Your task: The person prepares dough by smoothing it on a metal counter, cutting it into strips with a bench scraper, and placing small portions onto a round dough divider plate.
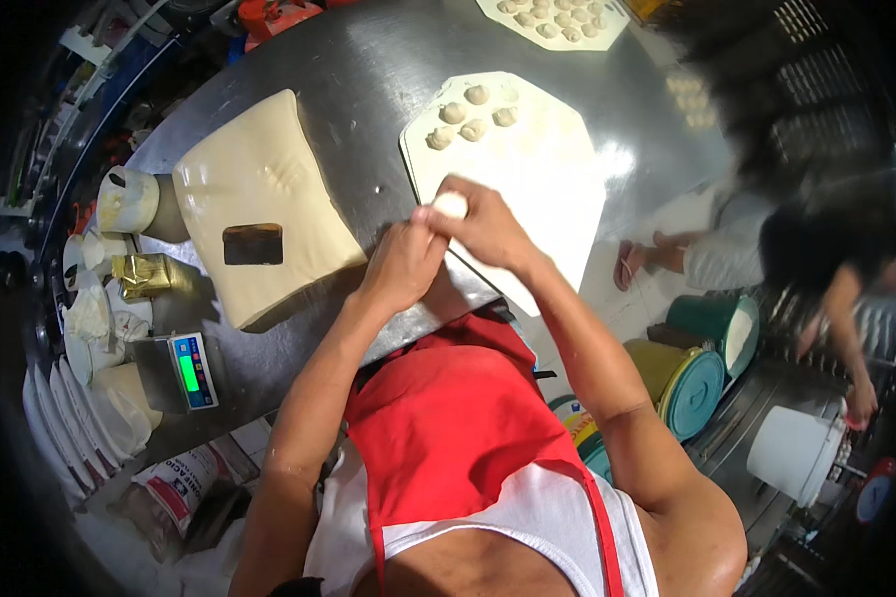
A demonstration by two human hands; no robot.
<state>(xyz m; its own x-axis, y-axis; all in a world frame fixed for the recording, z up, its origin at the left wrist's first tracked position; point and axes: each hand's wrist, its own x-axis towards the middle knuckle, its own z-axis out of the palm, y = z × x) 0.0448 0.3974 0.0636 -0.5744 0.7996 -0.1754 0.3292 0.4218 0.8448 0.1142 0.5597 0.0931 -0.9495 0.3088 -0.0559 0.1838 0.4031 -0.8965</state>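
Observation:
Above the near edge of a white board my two hands meet around a small ball of pale dough. My right hand is closed round the ball, which shows between thumb and fingers. Closed too, my left hand presses against the right one just below the ball; whatever its fingers hold is hidden. Several small dough pieces sit on the board's far left part. Left of my hands lies a large thick slab of dough, with a dark rectangular thing on its top.
The metal table bears a digital scale, a gold-wrapped block and white tubs at the left. A second board of dough pieces stands far off. On the right are lidded buckets and another person.

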